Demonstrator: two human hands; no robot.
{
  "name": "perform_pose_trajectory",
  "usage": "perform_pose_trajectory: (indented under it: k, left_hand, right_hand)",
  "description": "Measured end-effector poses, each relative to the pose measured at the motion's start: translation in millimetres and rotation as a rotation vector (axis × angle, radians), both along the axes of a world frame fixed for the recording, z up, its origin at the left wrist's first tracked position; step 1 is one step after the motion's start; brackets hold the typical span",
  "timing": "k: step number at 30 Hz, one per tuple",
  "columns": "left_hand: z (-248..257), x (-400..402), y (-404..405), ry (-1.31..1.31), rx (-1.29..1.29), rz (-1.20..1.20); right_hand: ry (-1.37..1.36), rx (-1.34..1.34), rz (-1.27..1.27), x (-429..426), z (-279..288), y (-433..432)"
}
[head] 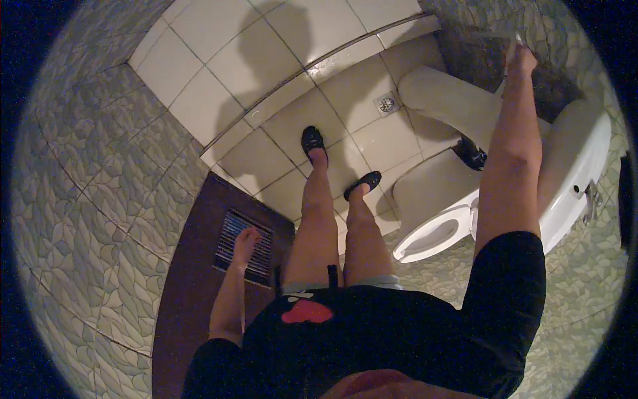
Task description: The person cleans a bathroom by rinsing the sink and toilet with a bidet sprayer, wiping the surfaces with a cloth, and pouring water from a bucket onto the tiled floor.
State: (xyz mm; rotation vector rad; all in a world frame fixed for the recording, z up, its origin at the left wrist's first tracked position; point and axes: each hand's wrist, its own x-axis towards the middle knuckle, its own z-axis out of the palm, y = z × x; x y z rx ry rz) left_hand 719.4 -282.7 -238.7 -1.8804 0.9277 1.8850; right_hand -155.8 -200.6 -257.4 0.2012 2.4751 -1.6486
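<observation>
My right arm stretches to the upper right, over the washbasin area. At its end my right hand (521, 57) is by the patterned wall tiles, with a small white thing (518, 38) at its fingertips; blur hides what it is and whether I grip it. On the left, my left hand (247, 242) hangs in front of the slatted vent (256, 267) of a dark brown door (192, 279). Its fingers look curled, and I cannot tell whether anything is in them. My feet, in black shoes (313, 142), stand on the tiled floor (279, 149).
A white toilet seat (401, 254) is right of my legs, beyond it a white washbasin (580, 164) with a metal tap (593, 202). A round floor drain (387, 103) lies ahead. A raised tiled ledge (279, 102) crosses the floor. A black bag-like thing (470, 153) sits beside the toilet.
</observation>
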Motion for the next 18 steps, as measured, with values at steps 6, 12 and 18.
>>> perform_pose_trajectory:
  k: [6,12,18]
  left_hand:
    - [-1.6,-9.4,-1.3,-0.056,0.03,-0.033]
    - [-19.3,24.7,22.8,-0.012,-0.014,0.07]
    - [5.5,-4.8,11.8,-0.065,0.009,-0.054]
  right_hand:
    - [0.471,0.58,0.502,-45.7,-53.5,51.3]
    - [-0.245,0.026,0.052,7.1,-50.0,11.0]
    - [-0.193,0.092,0.052,59.5,-29.5,-28.7]
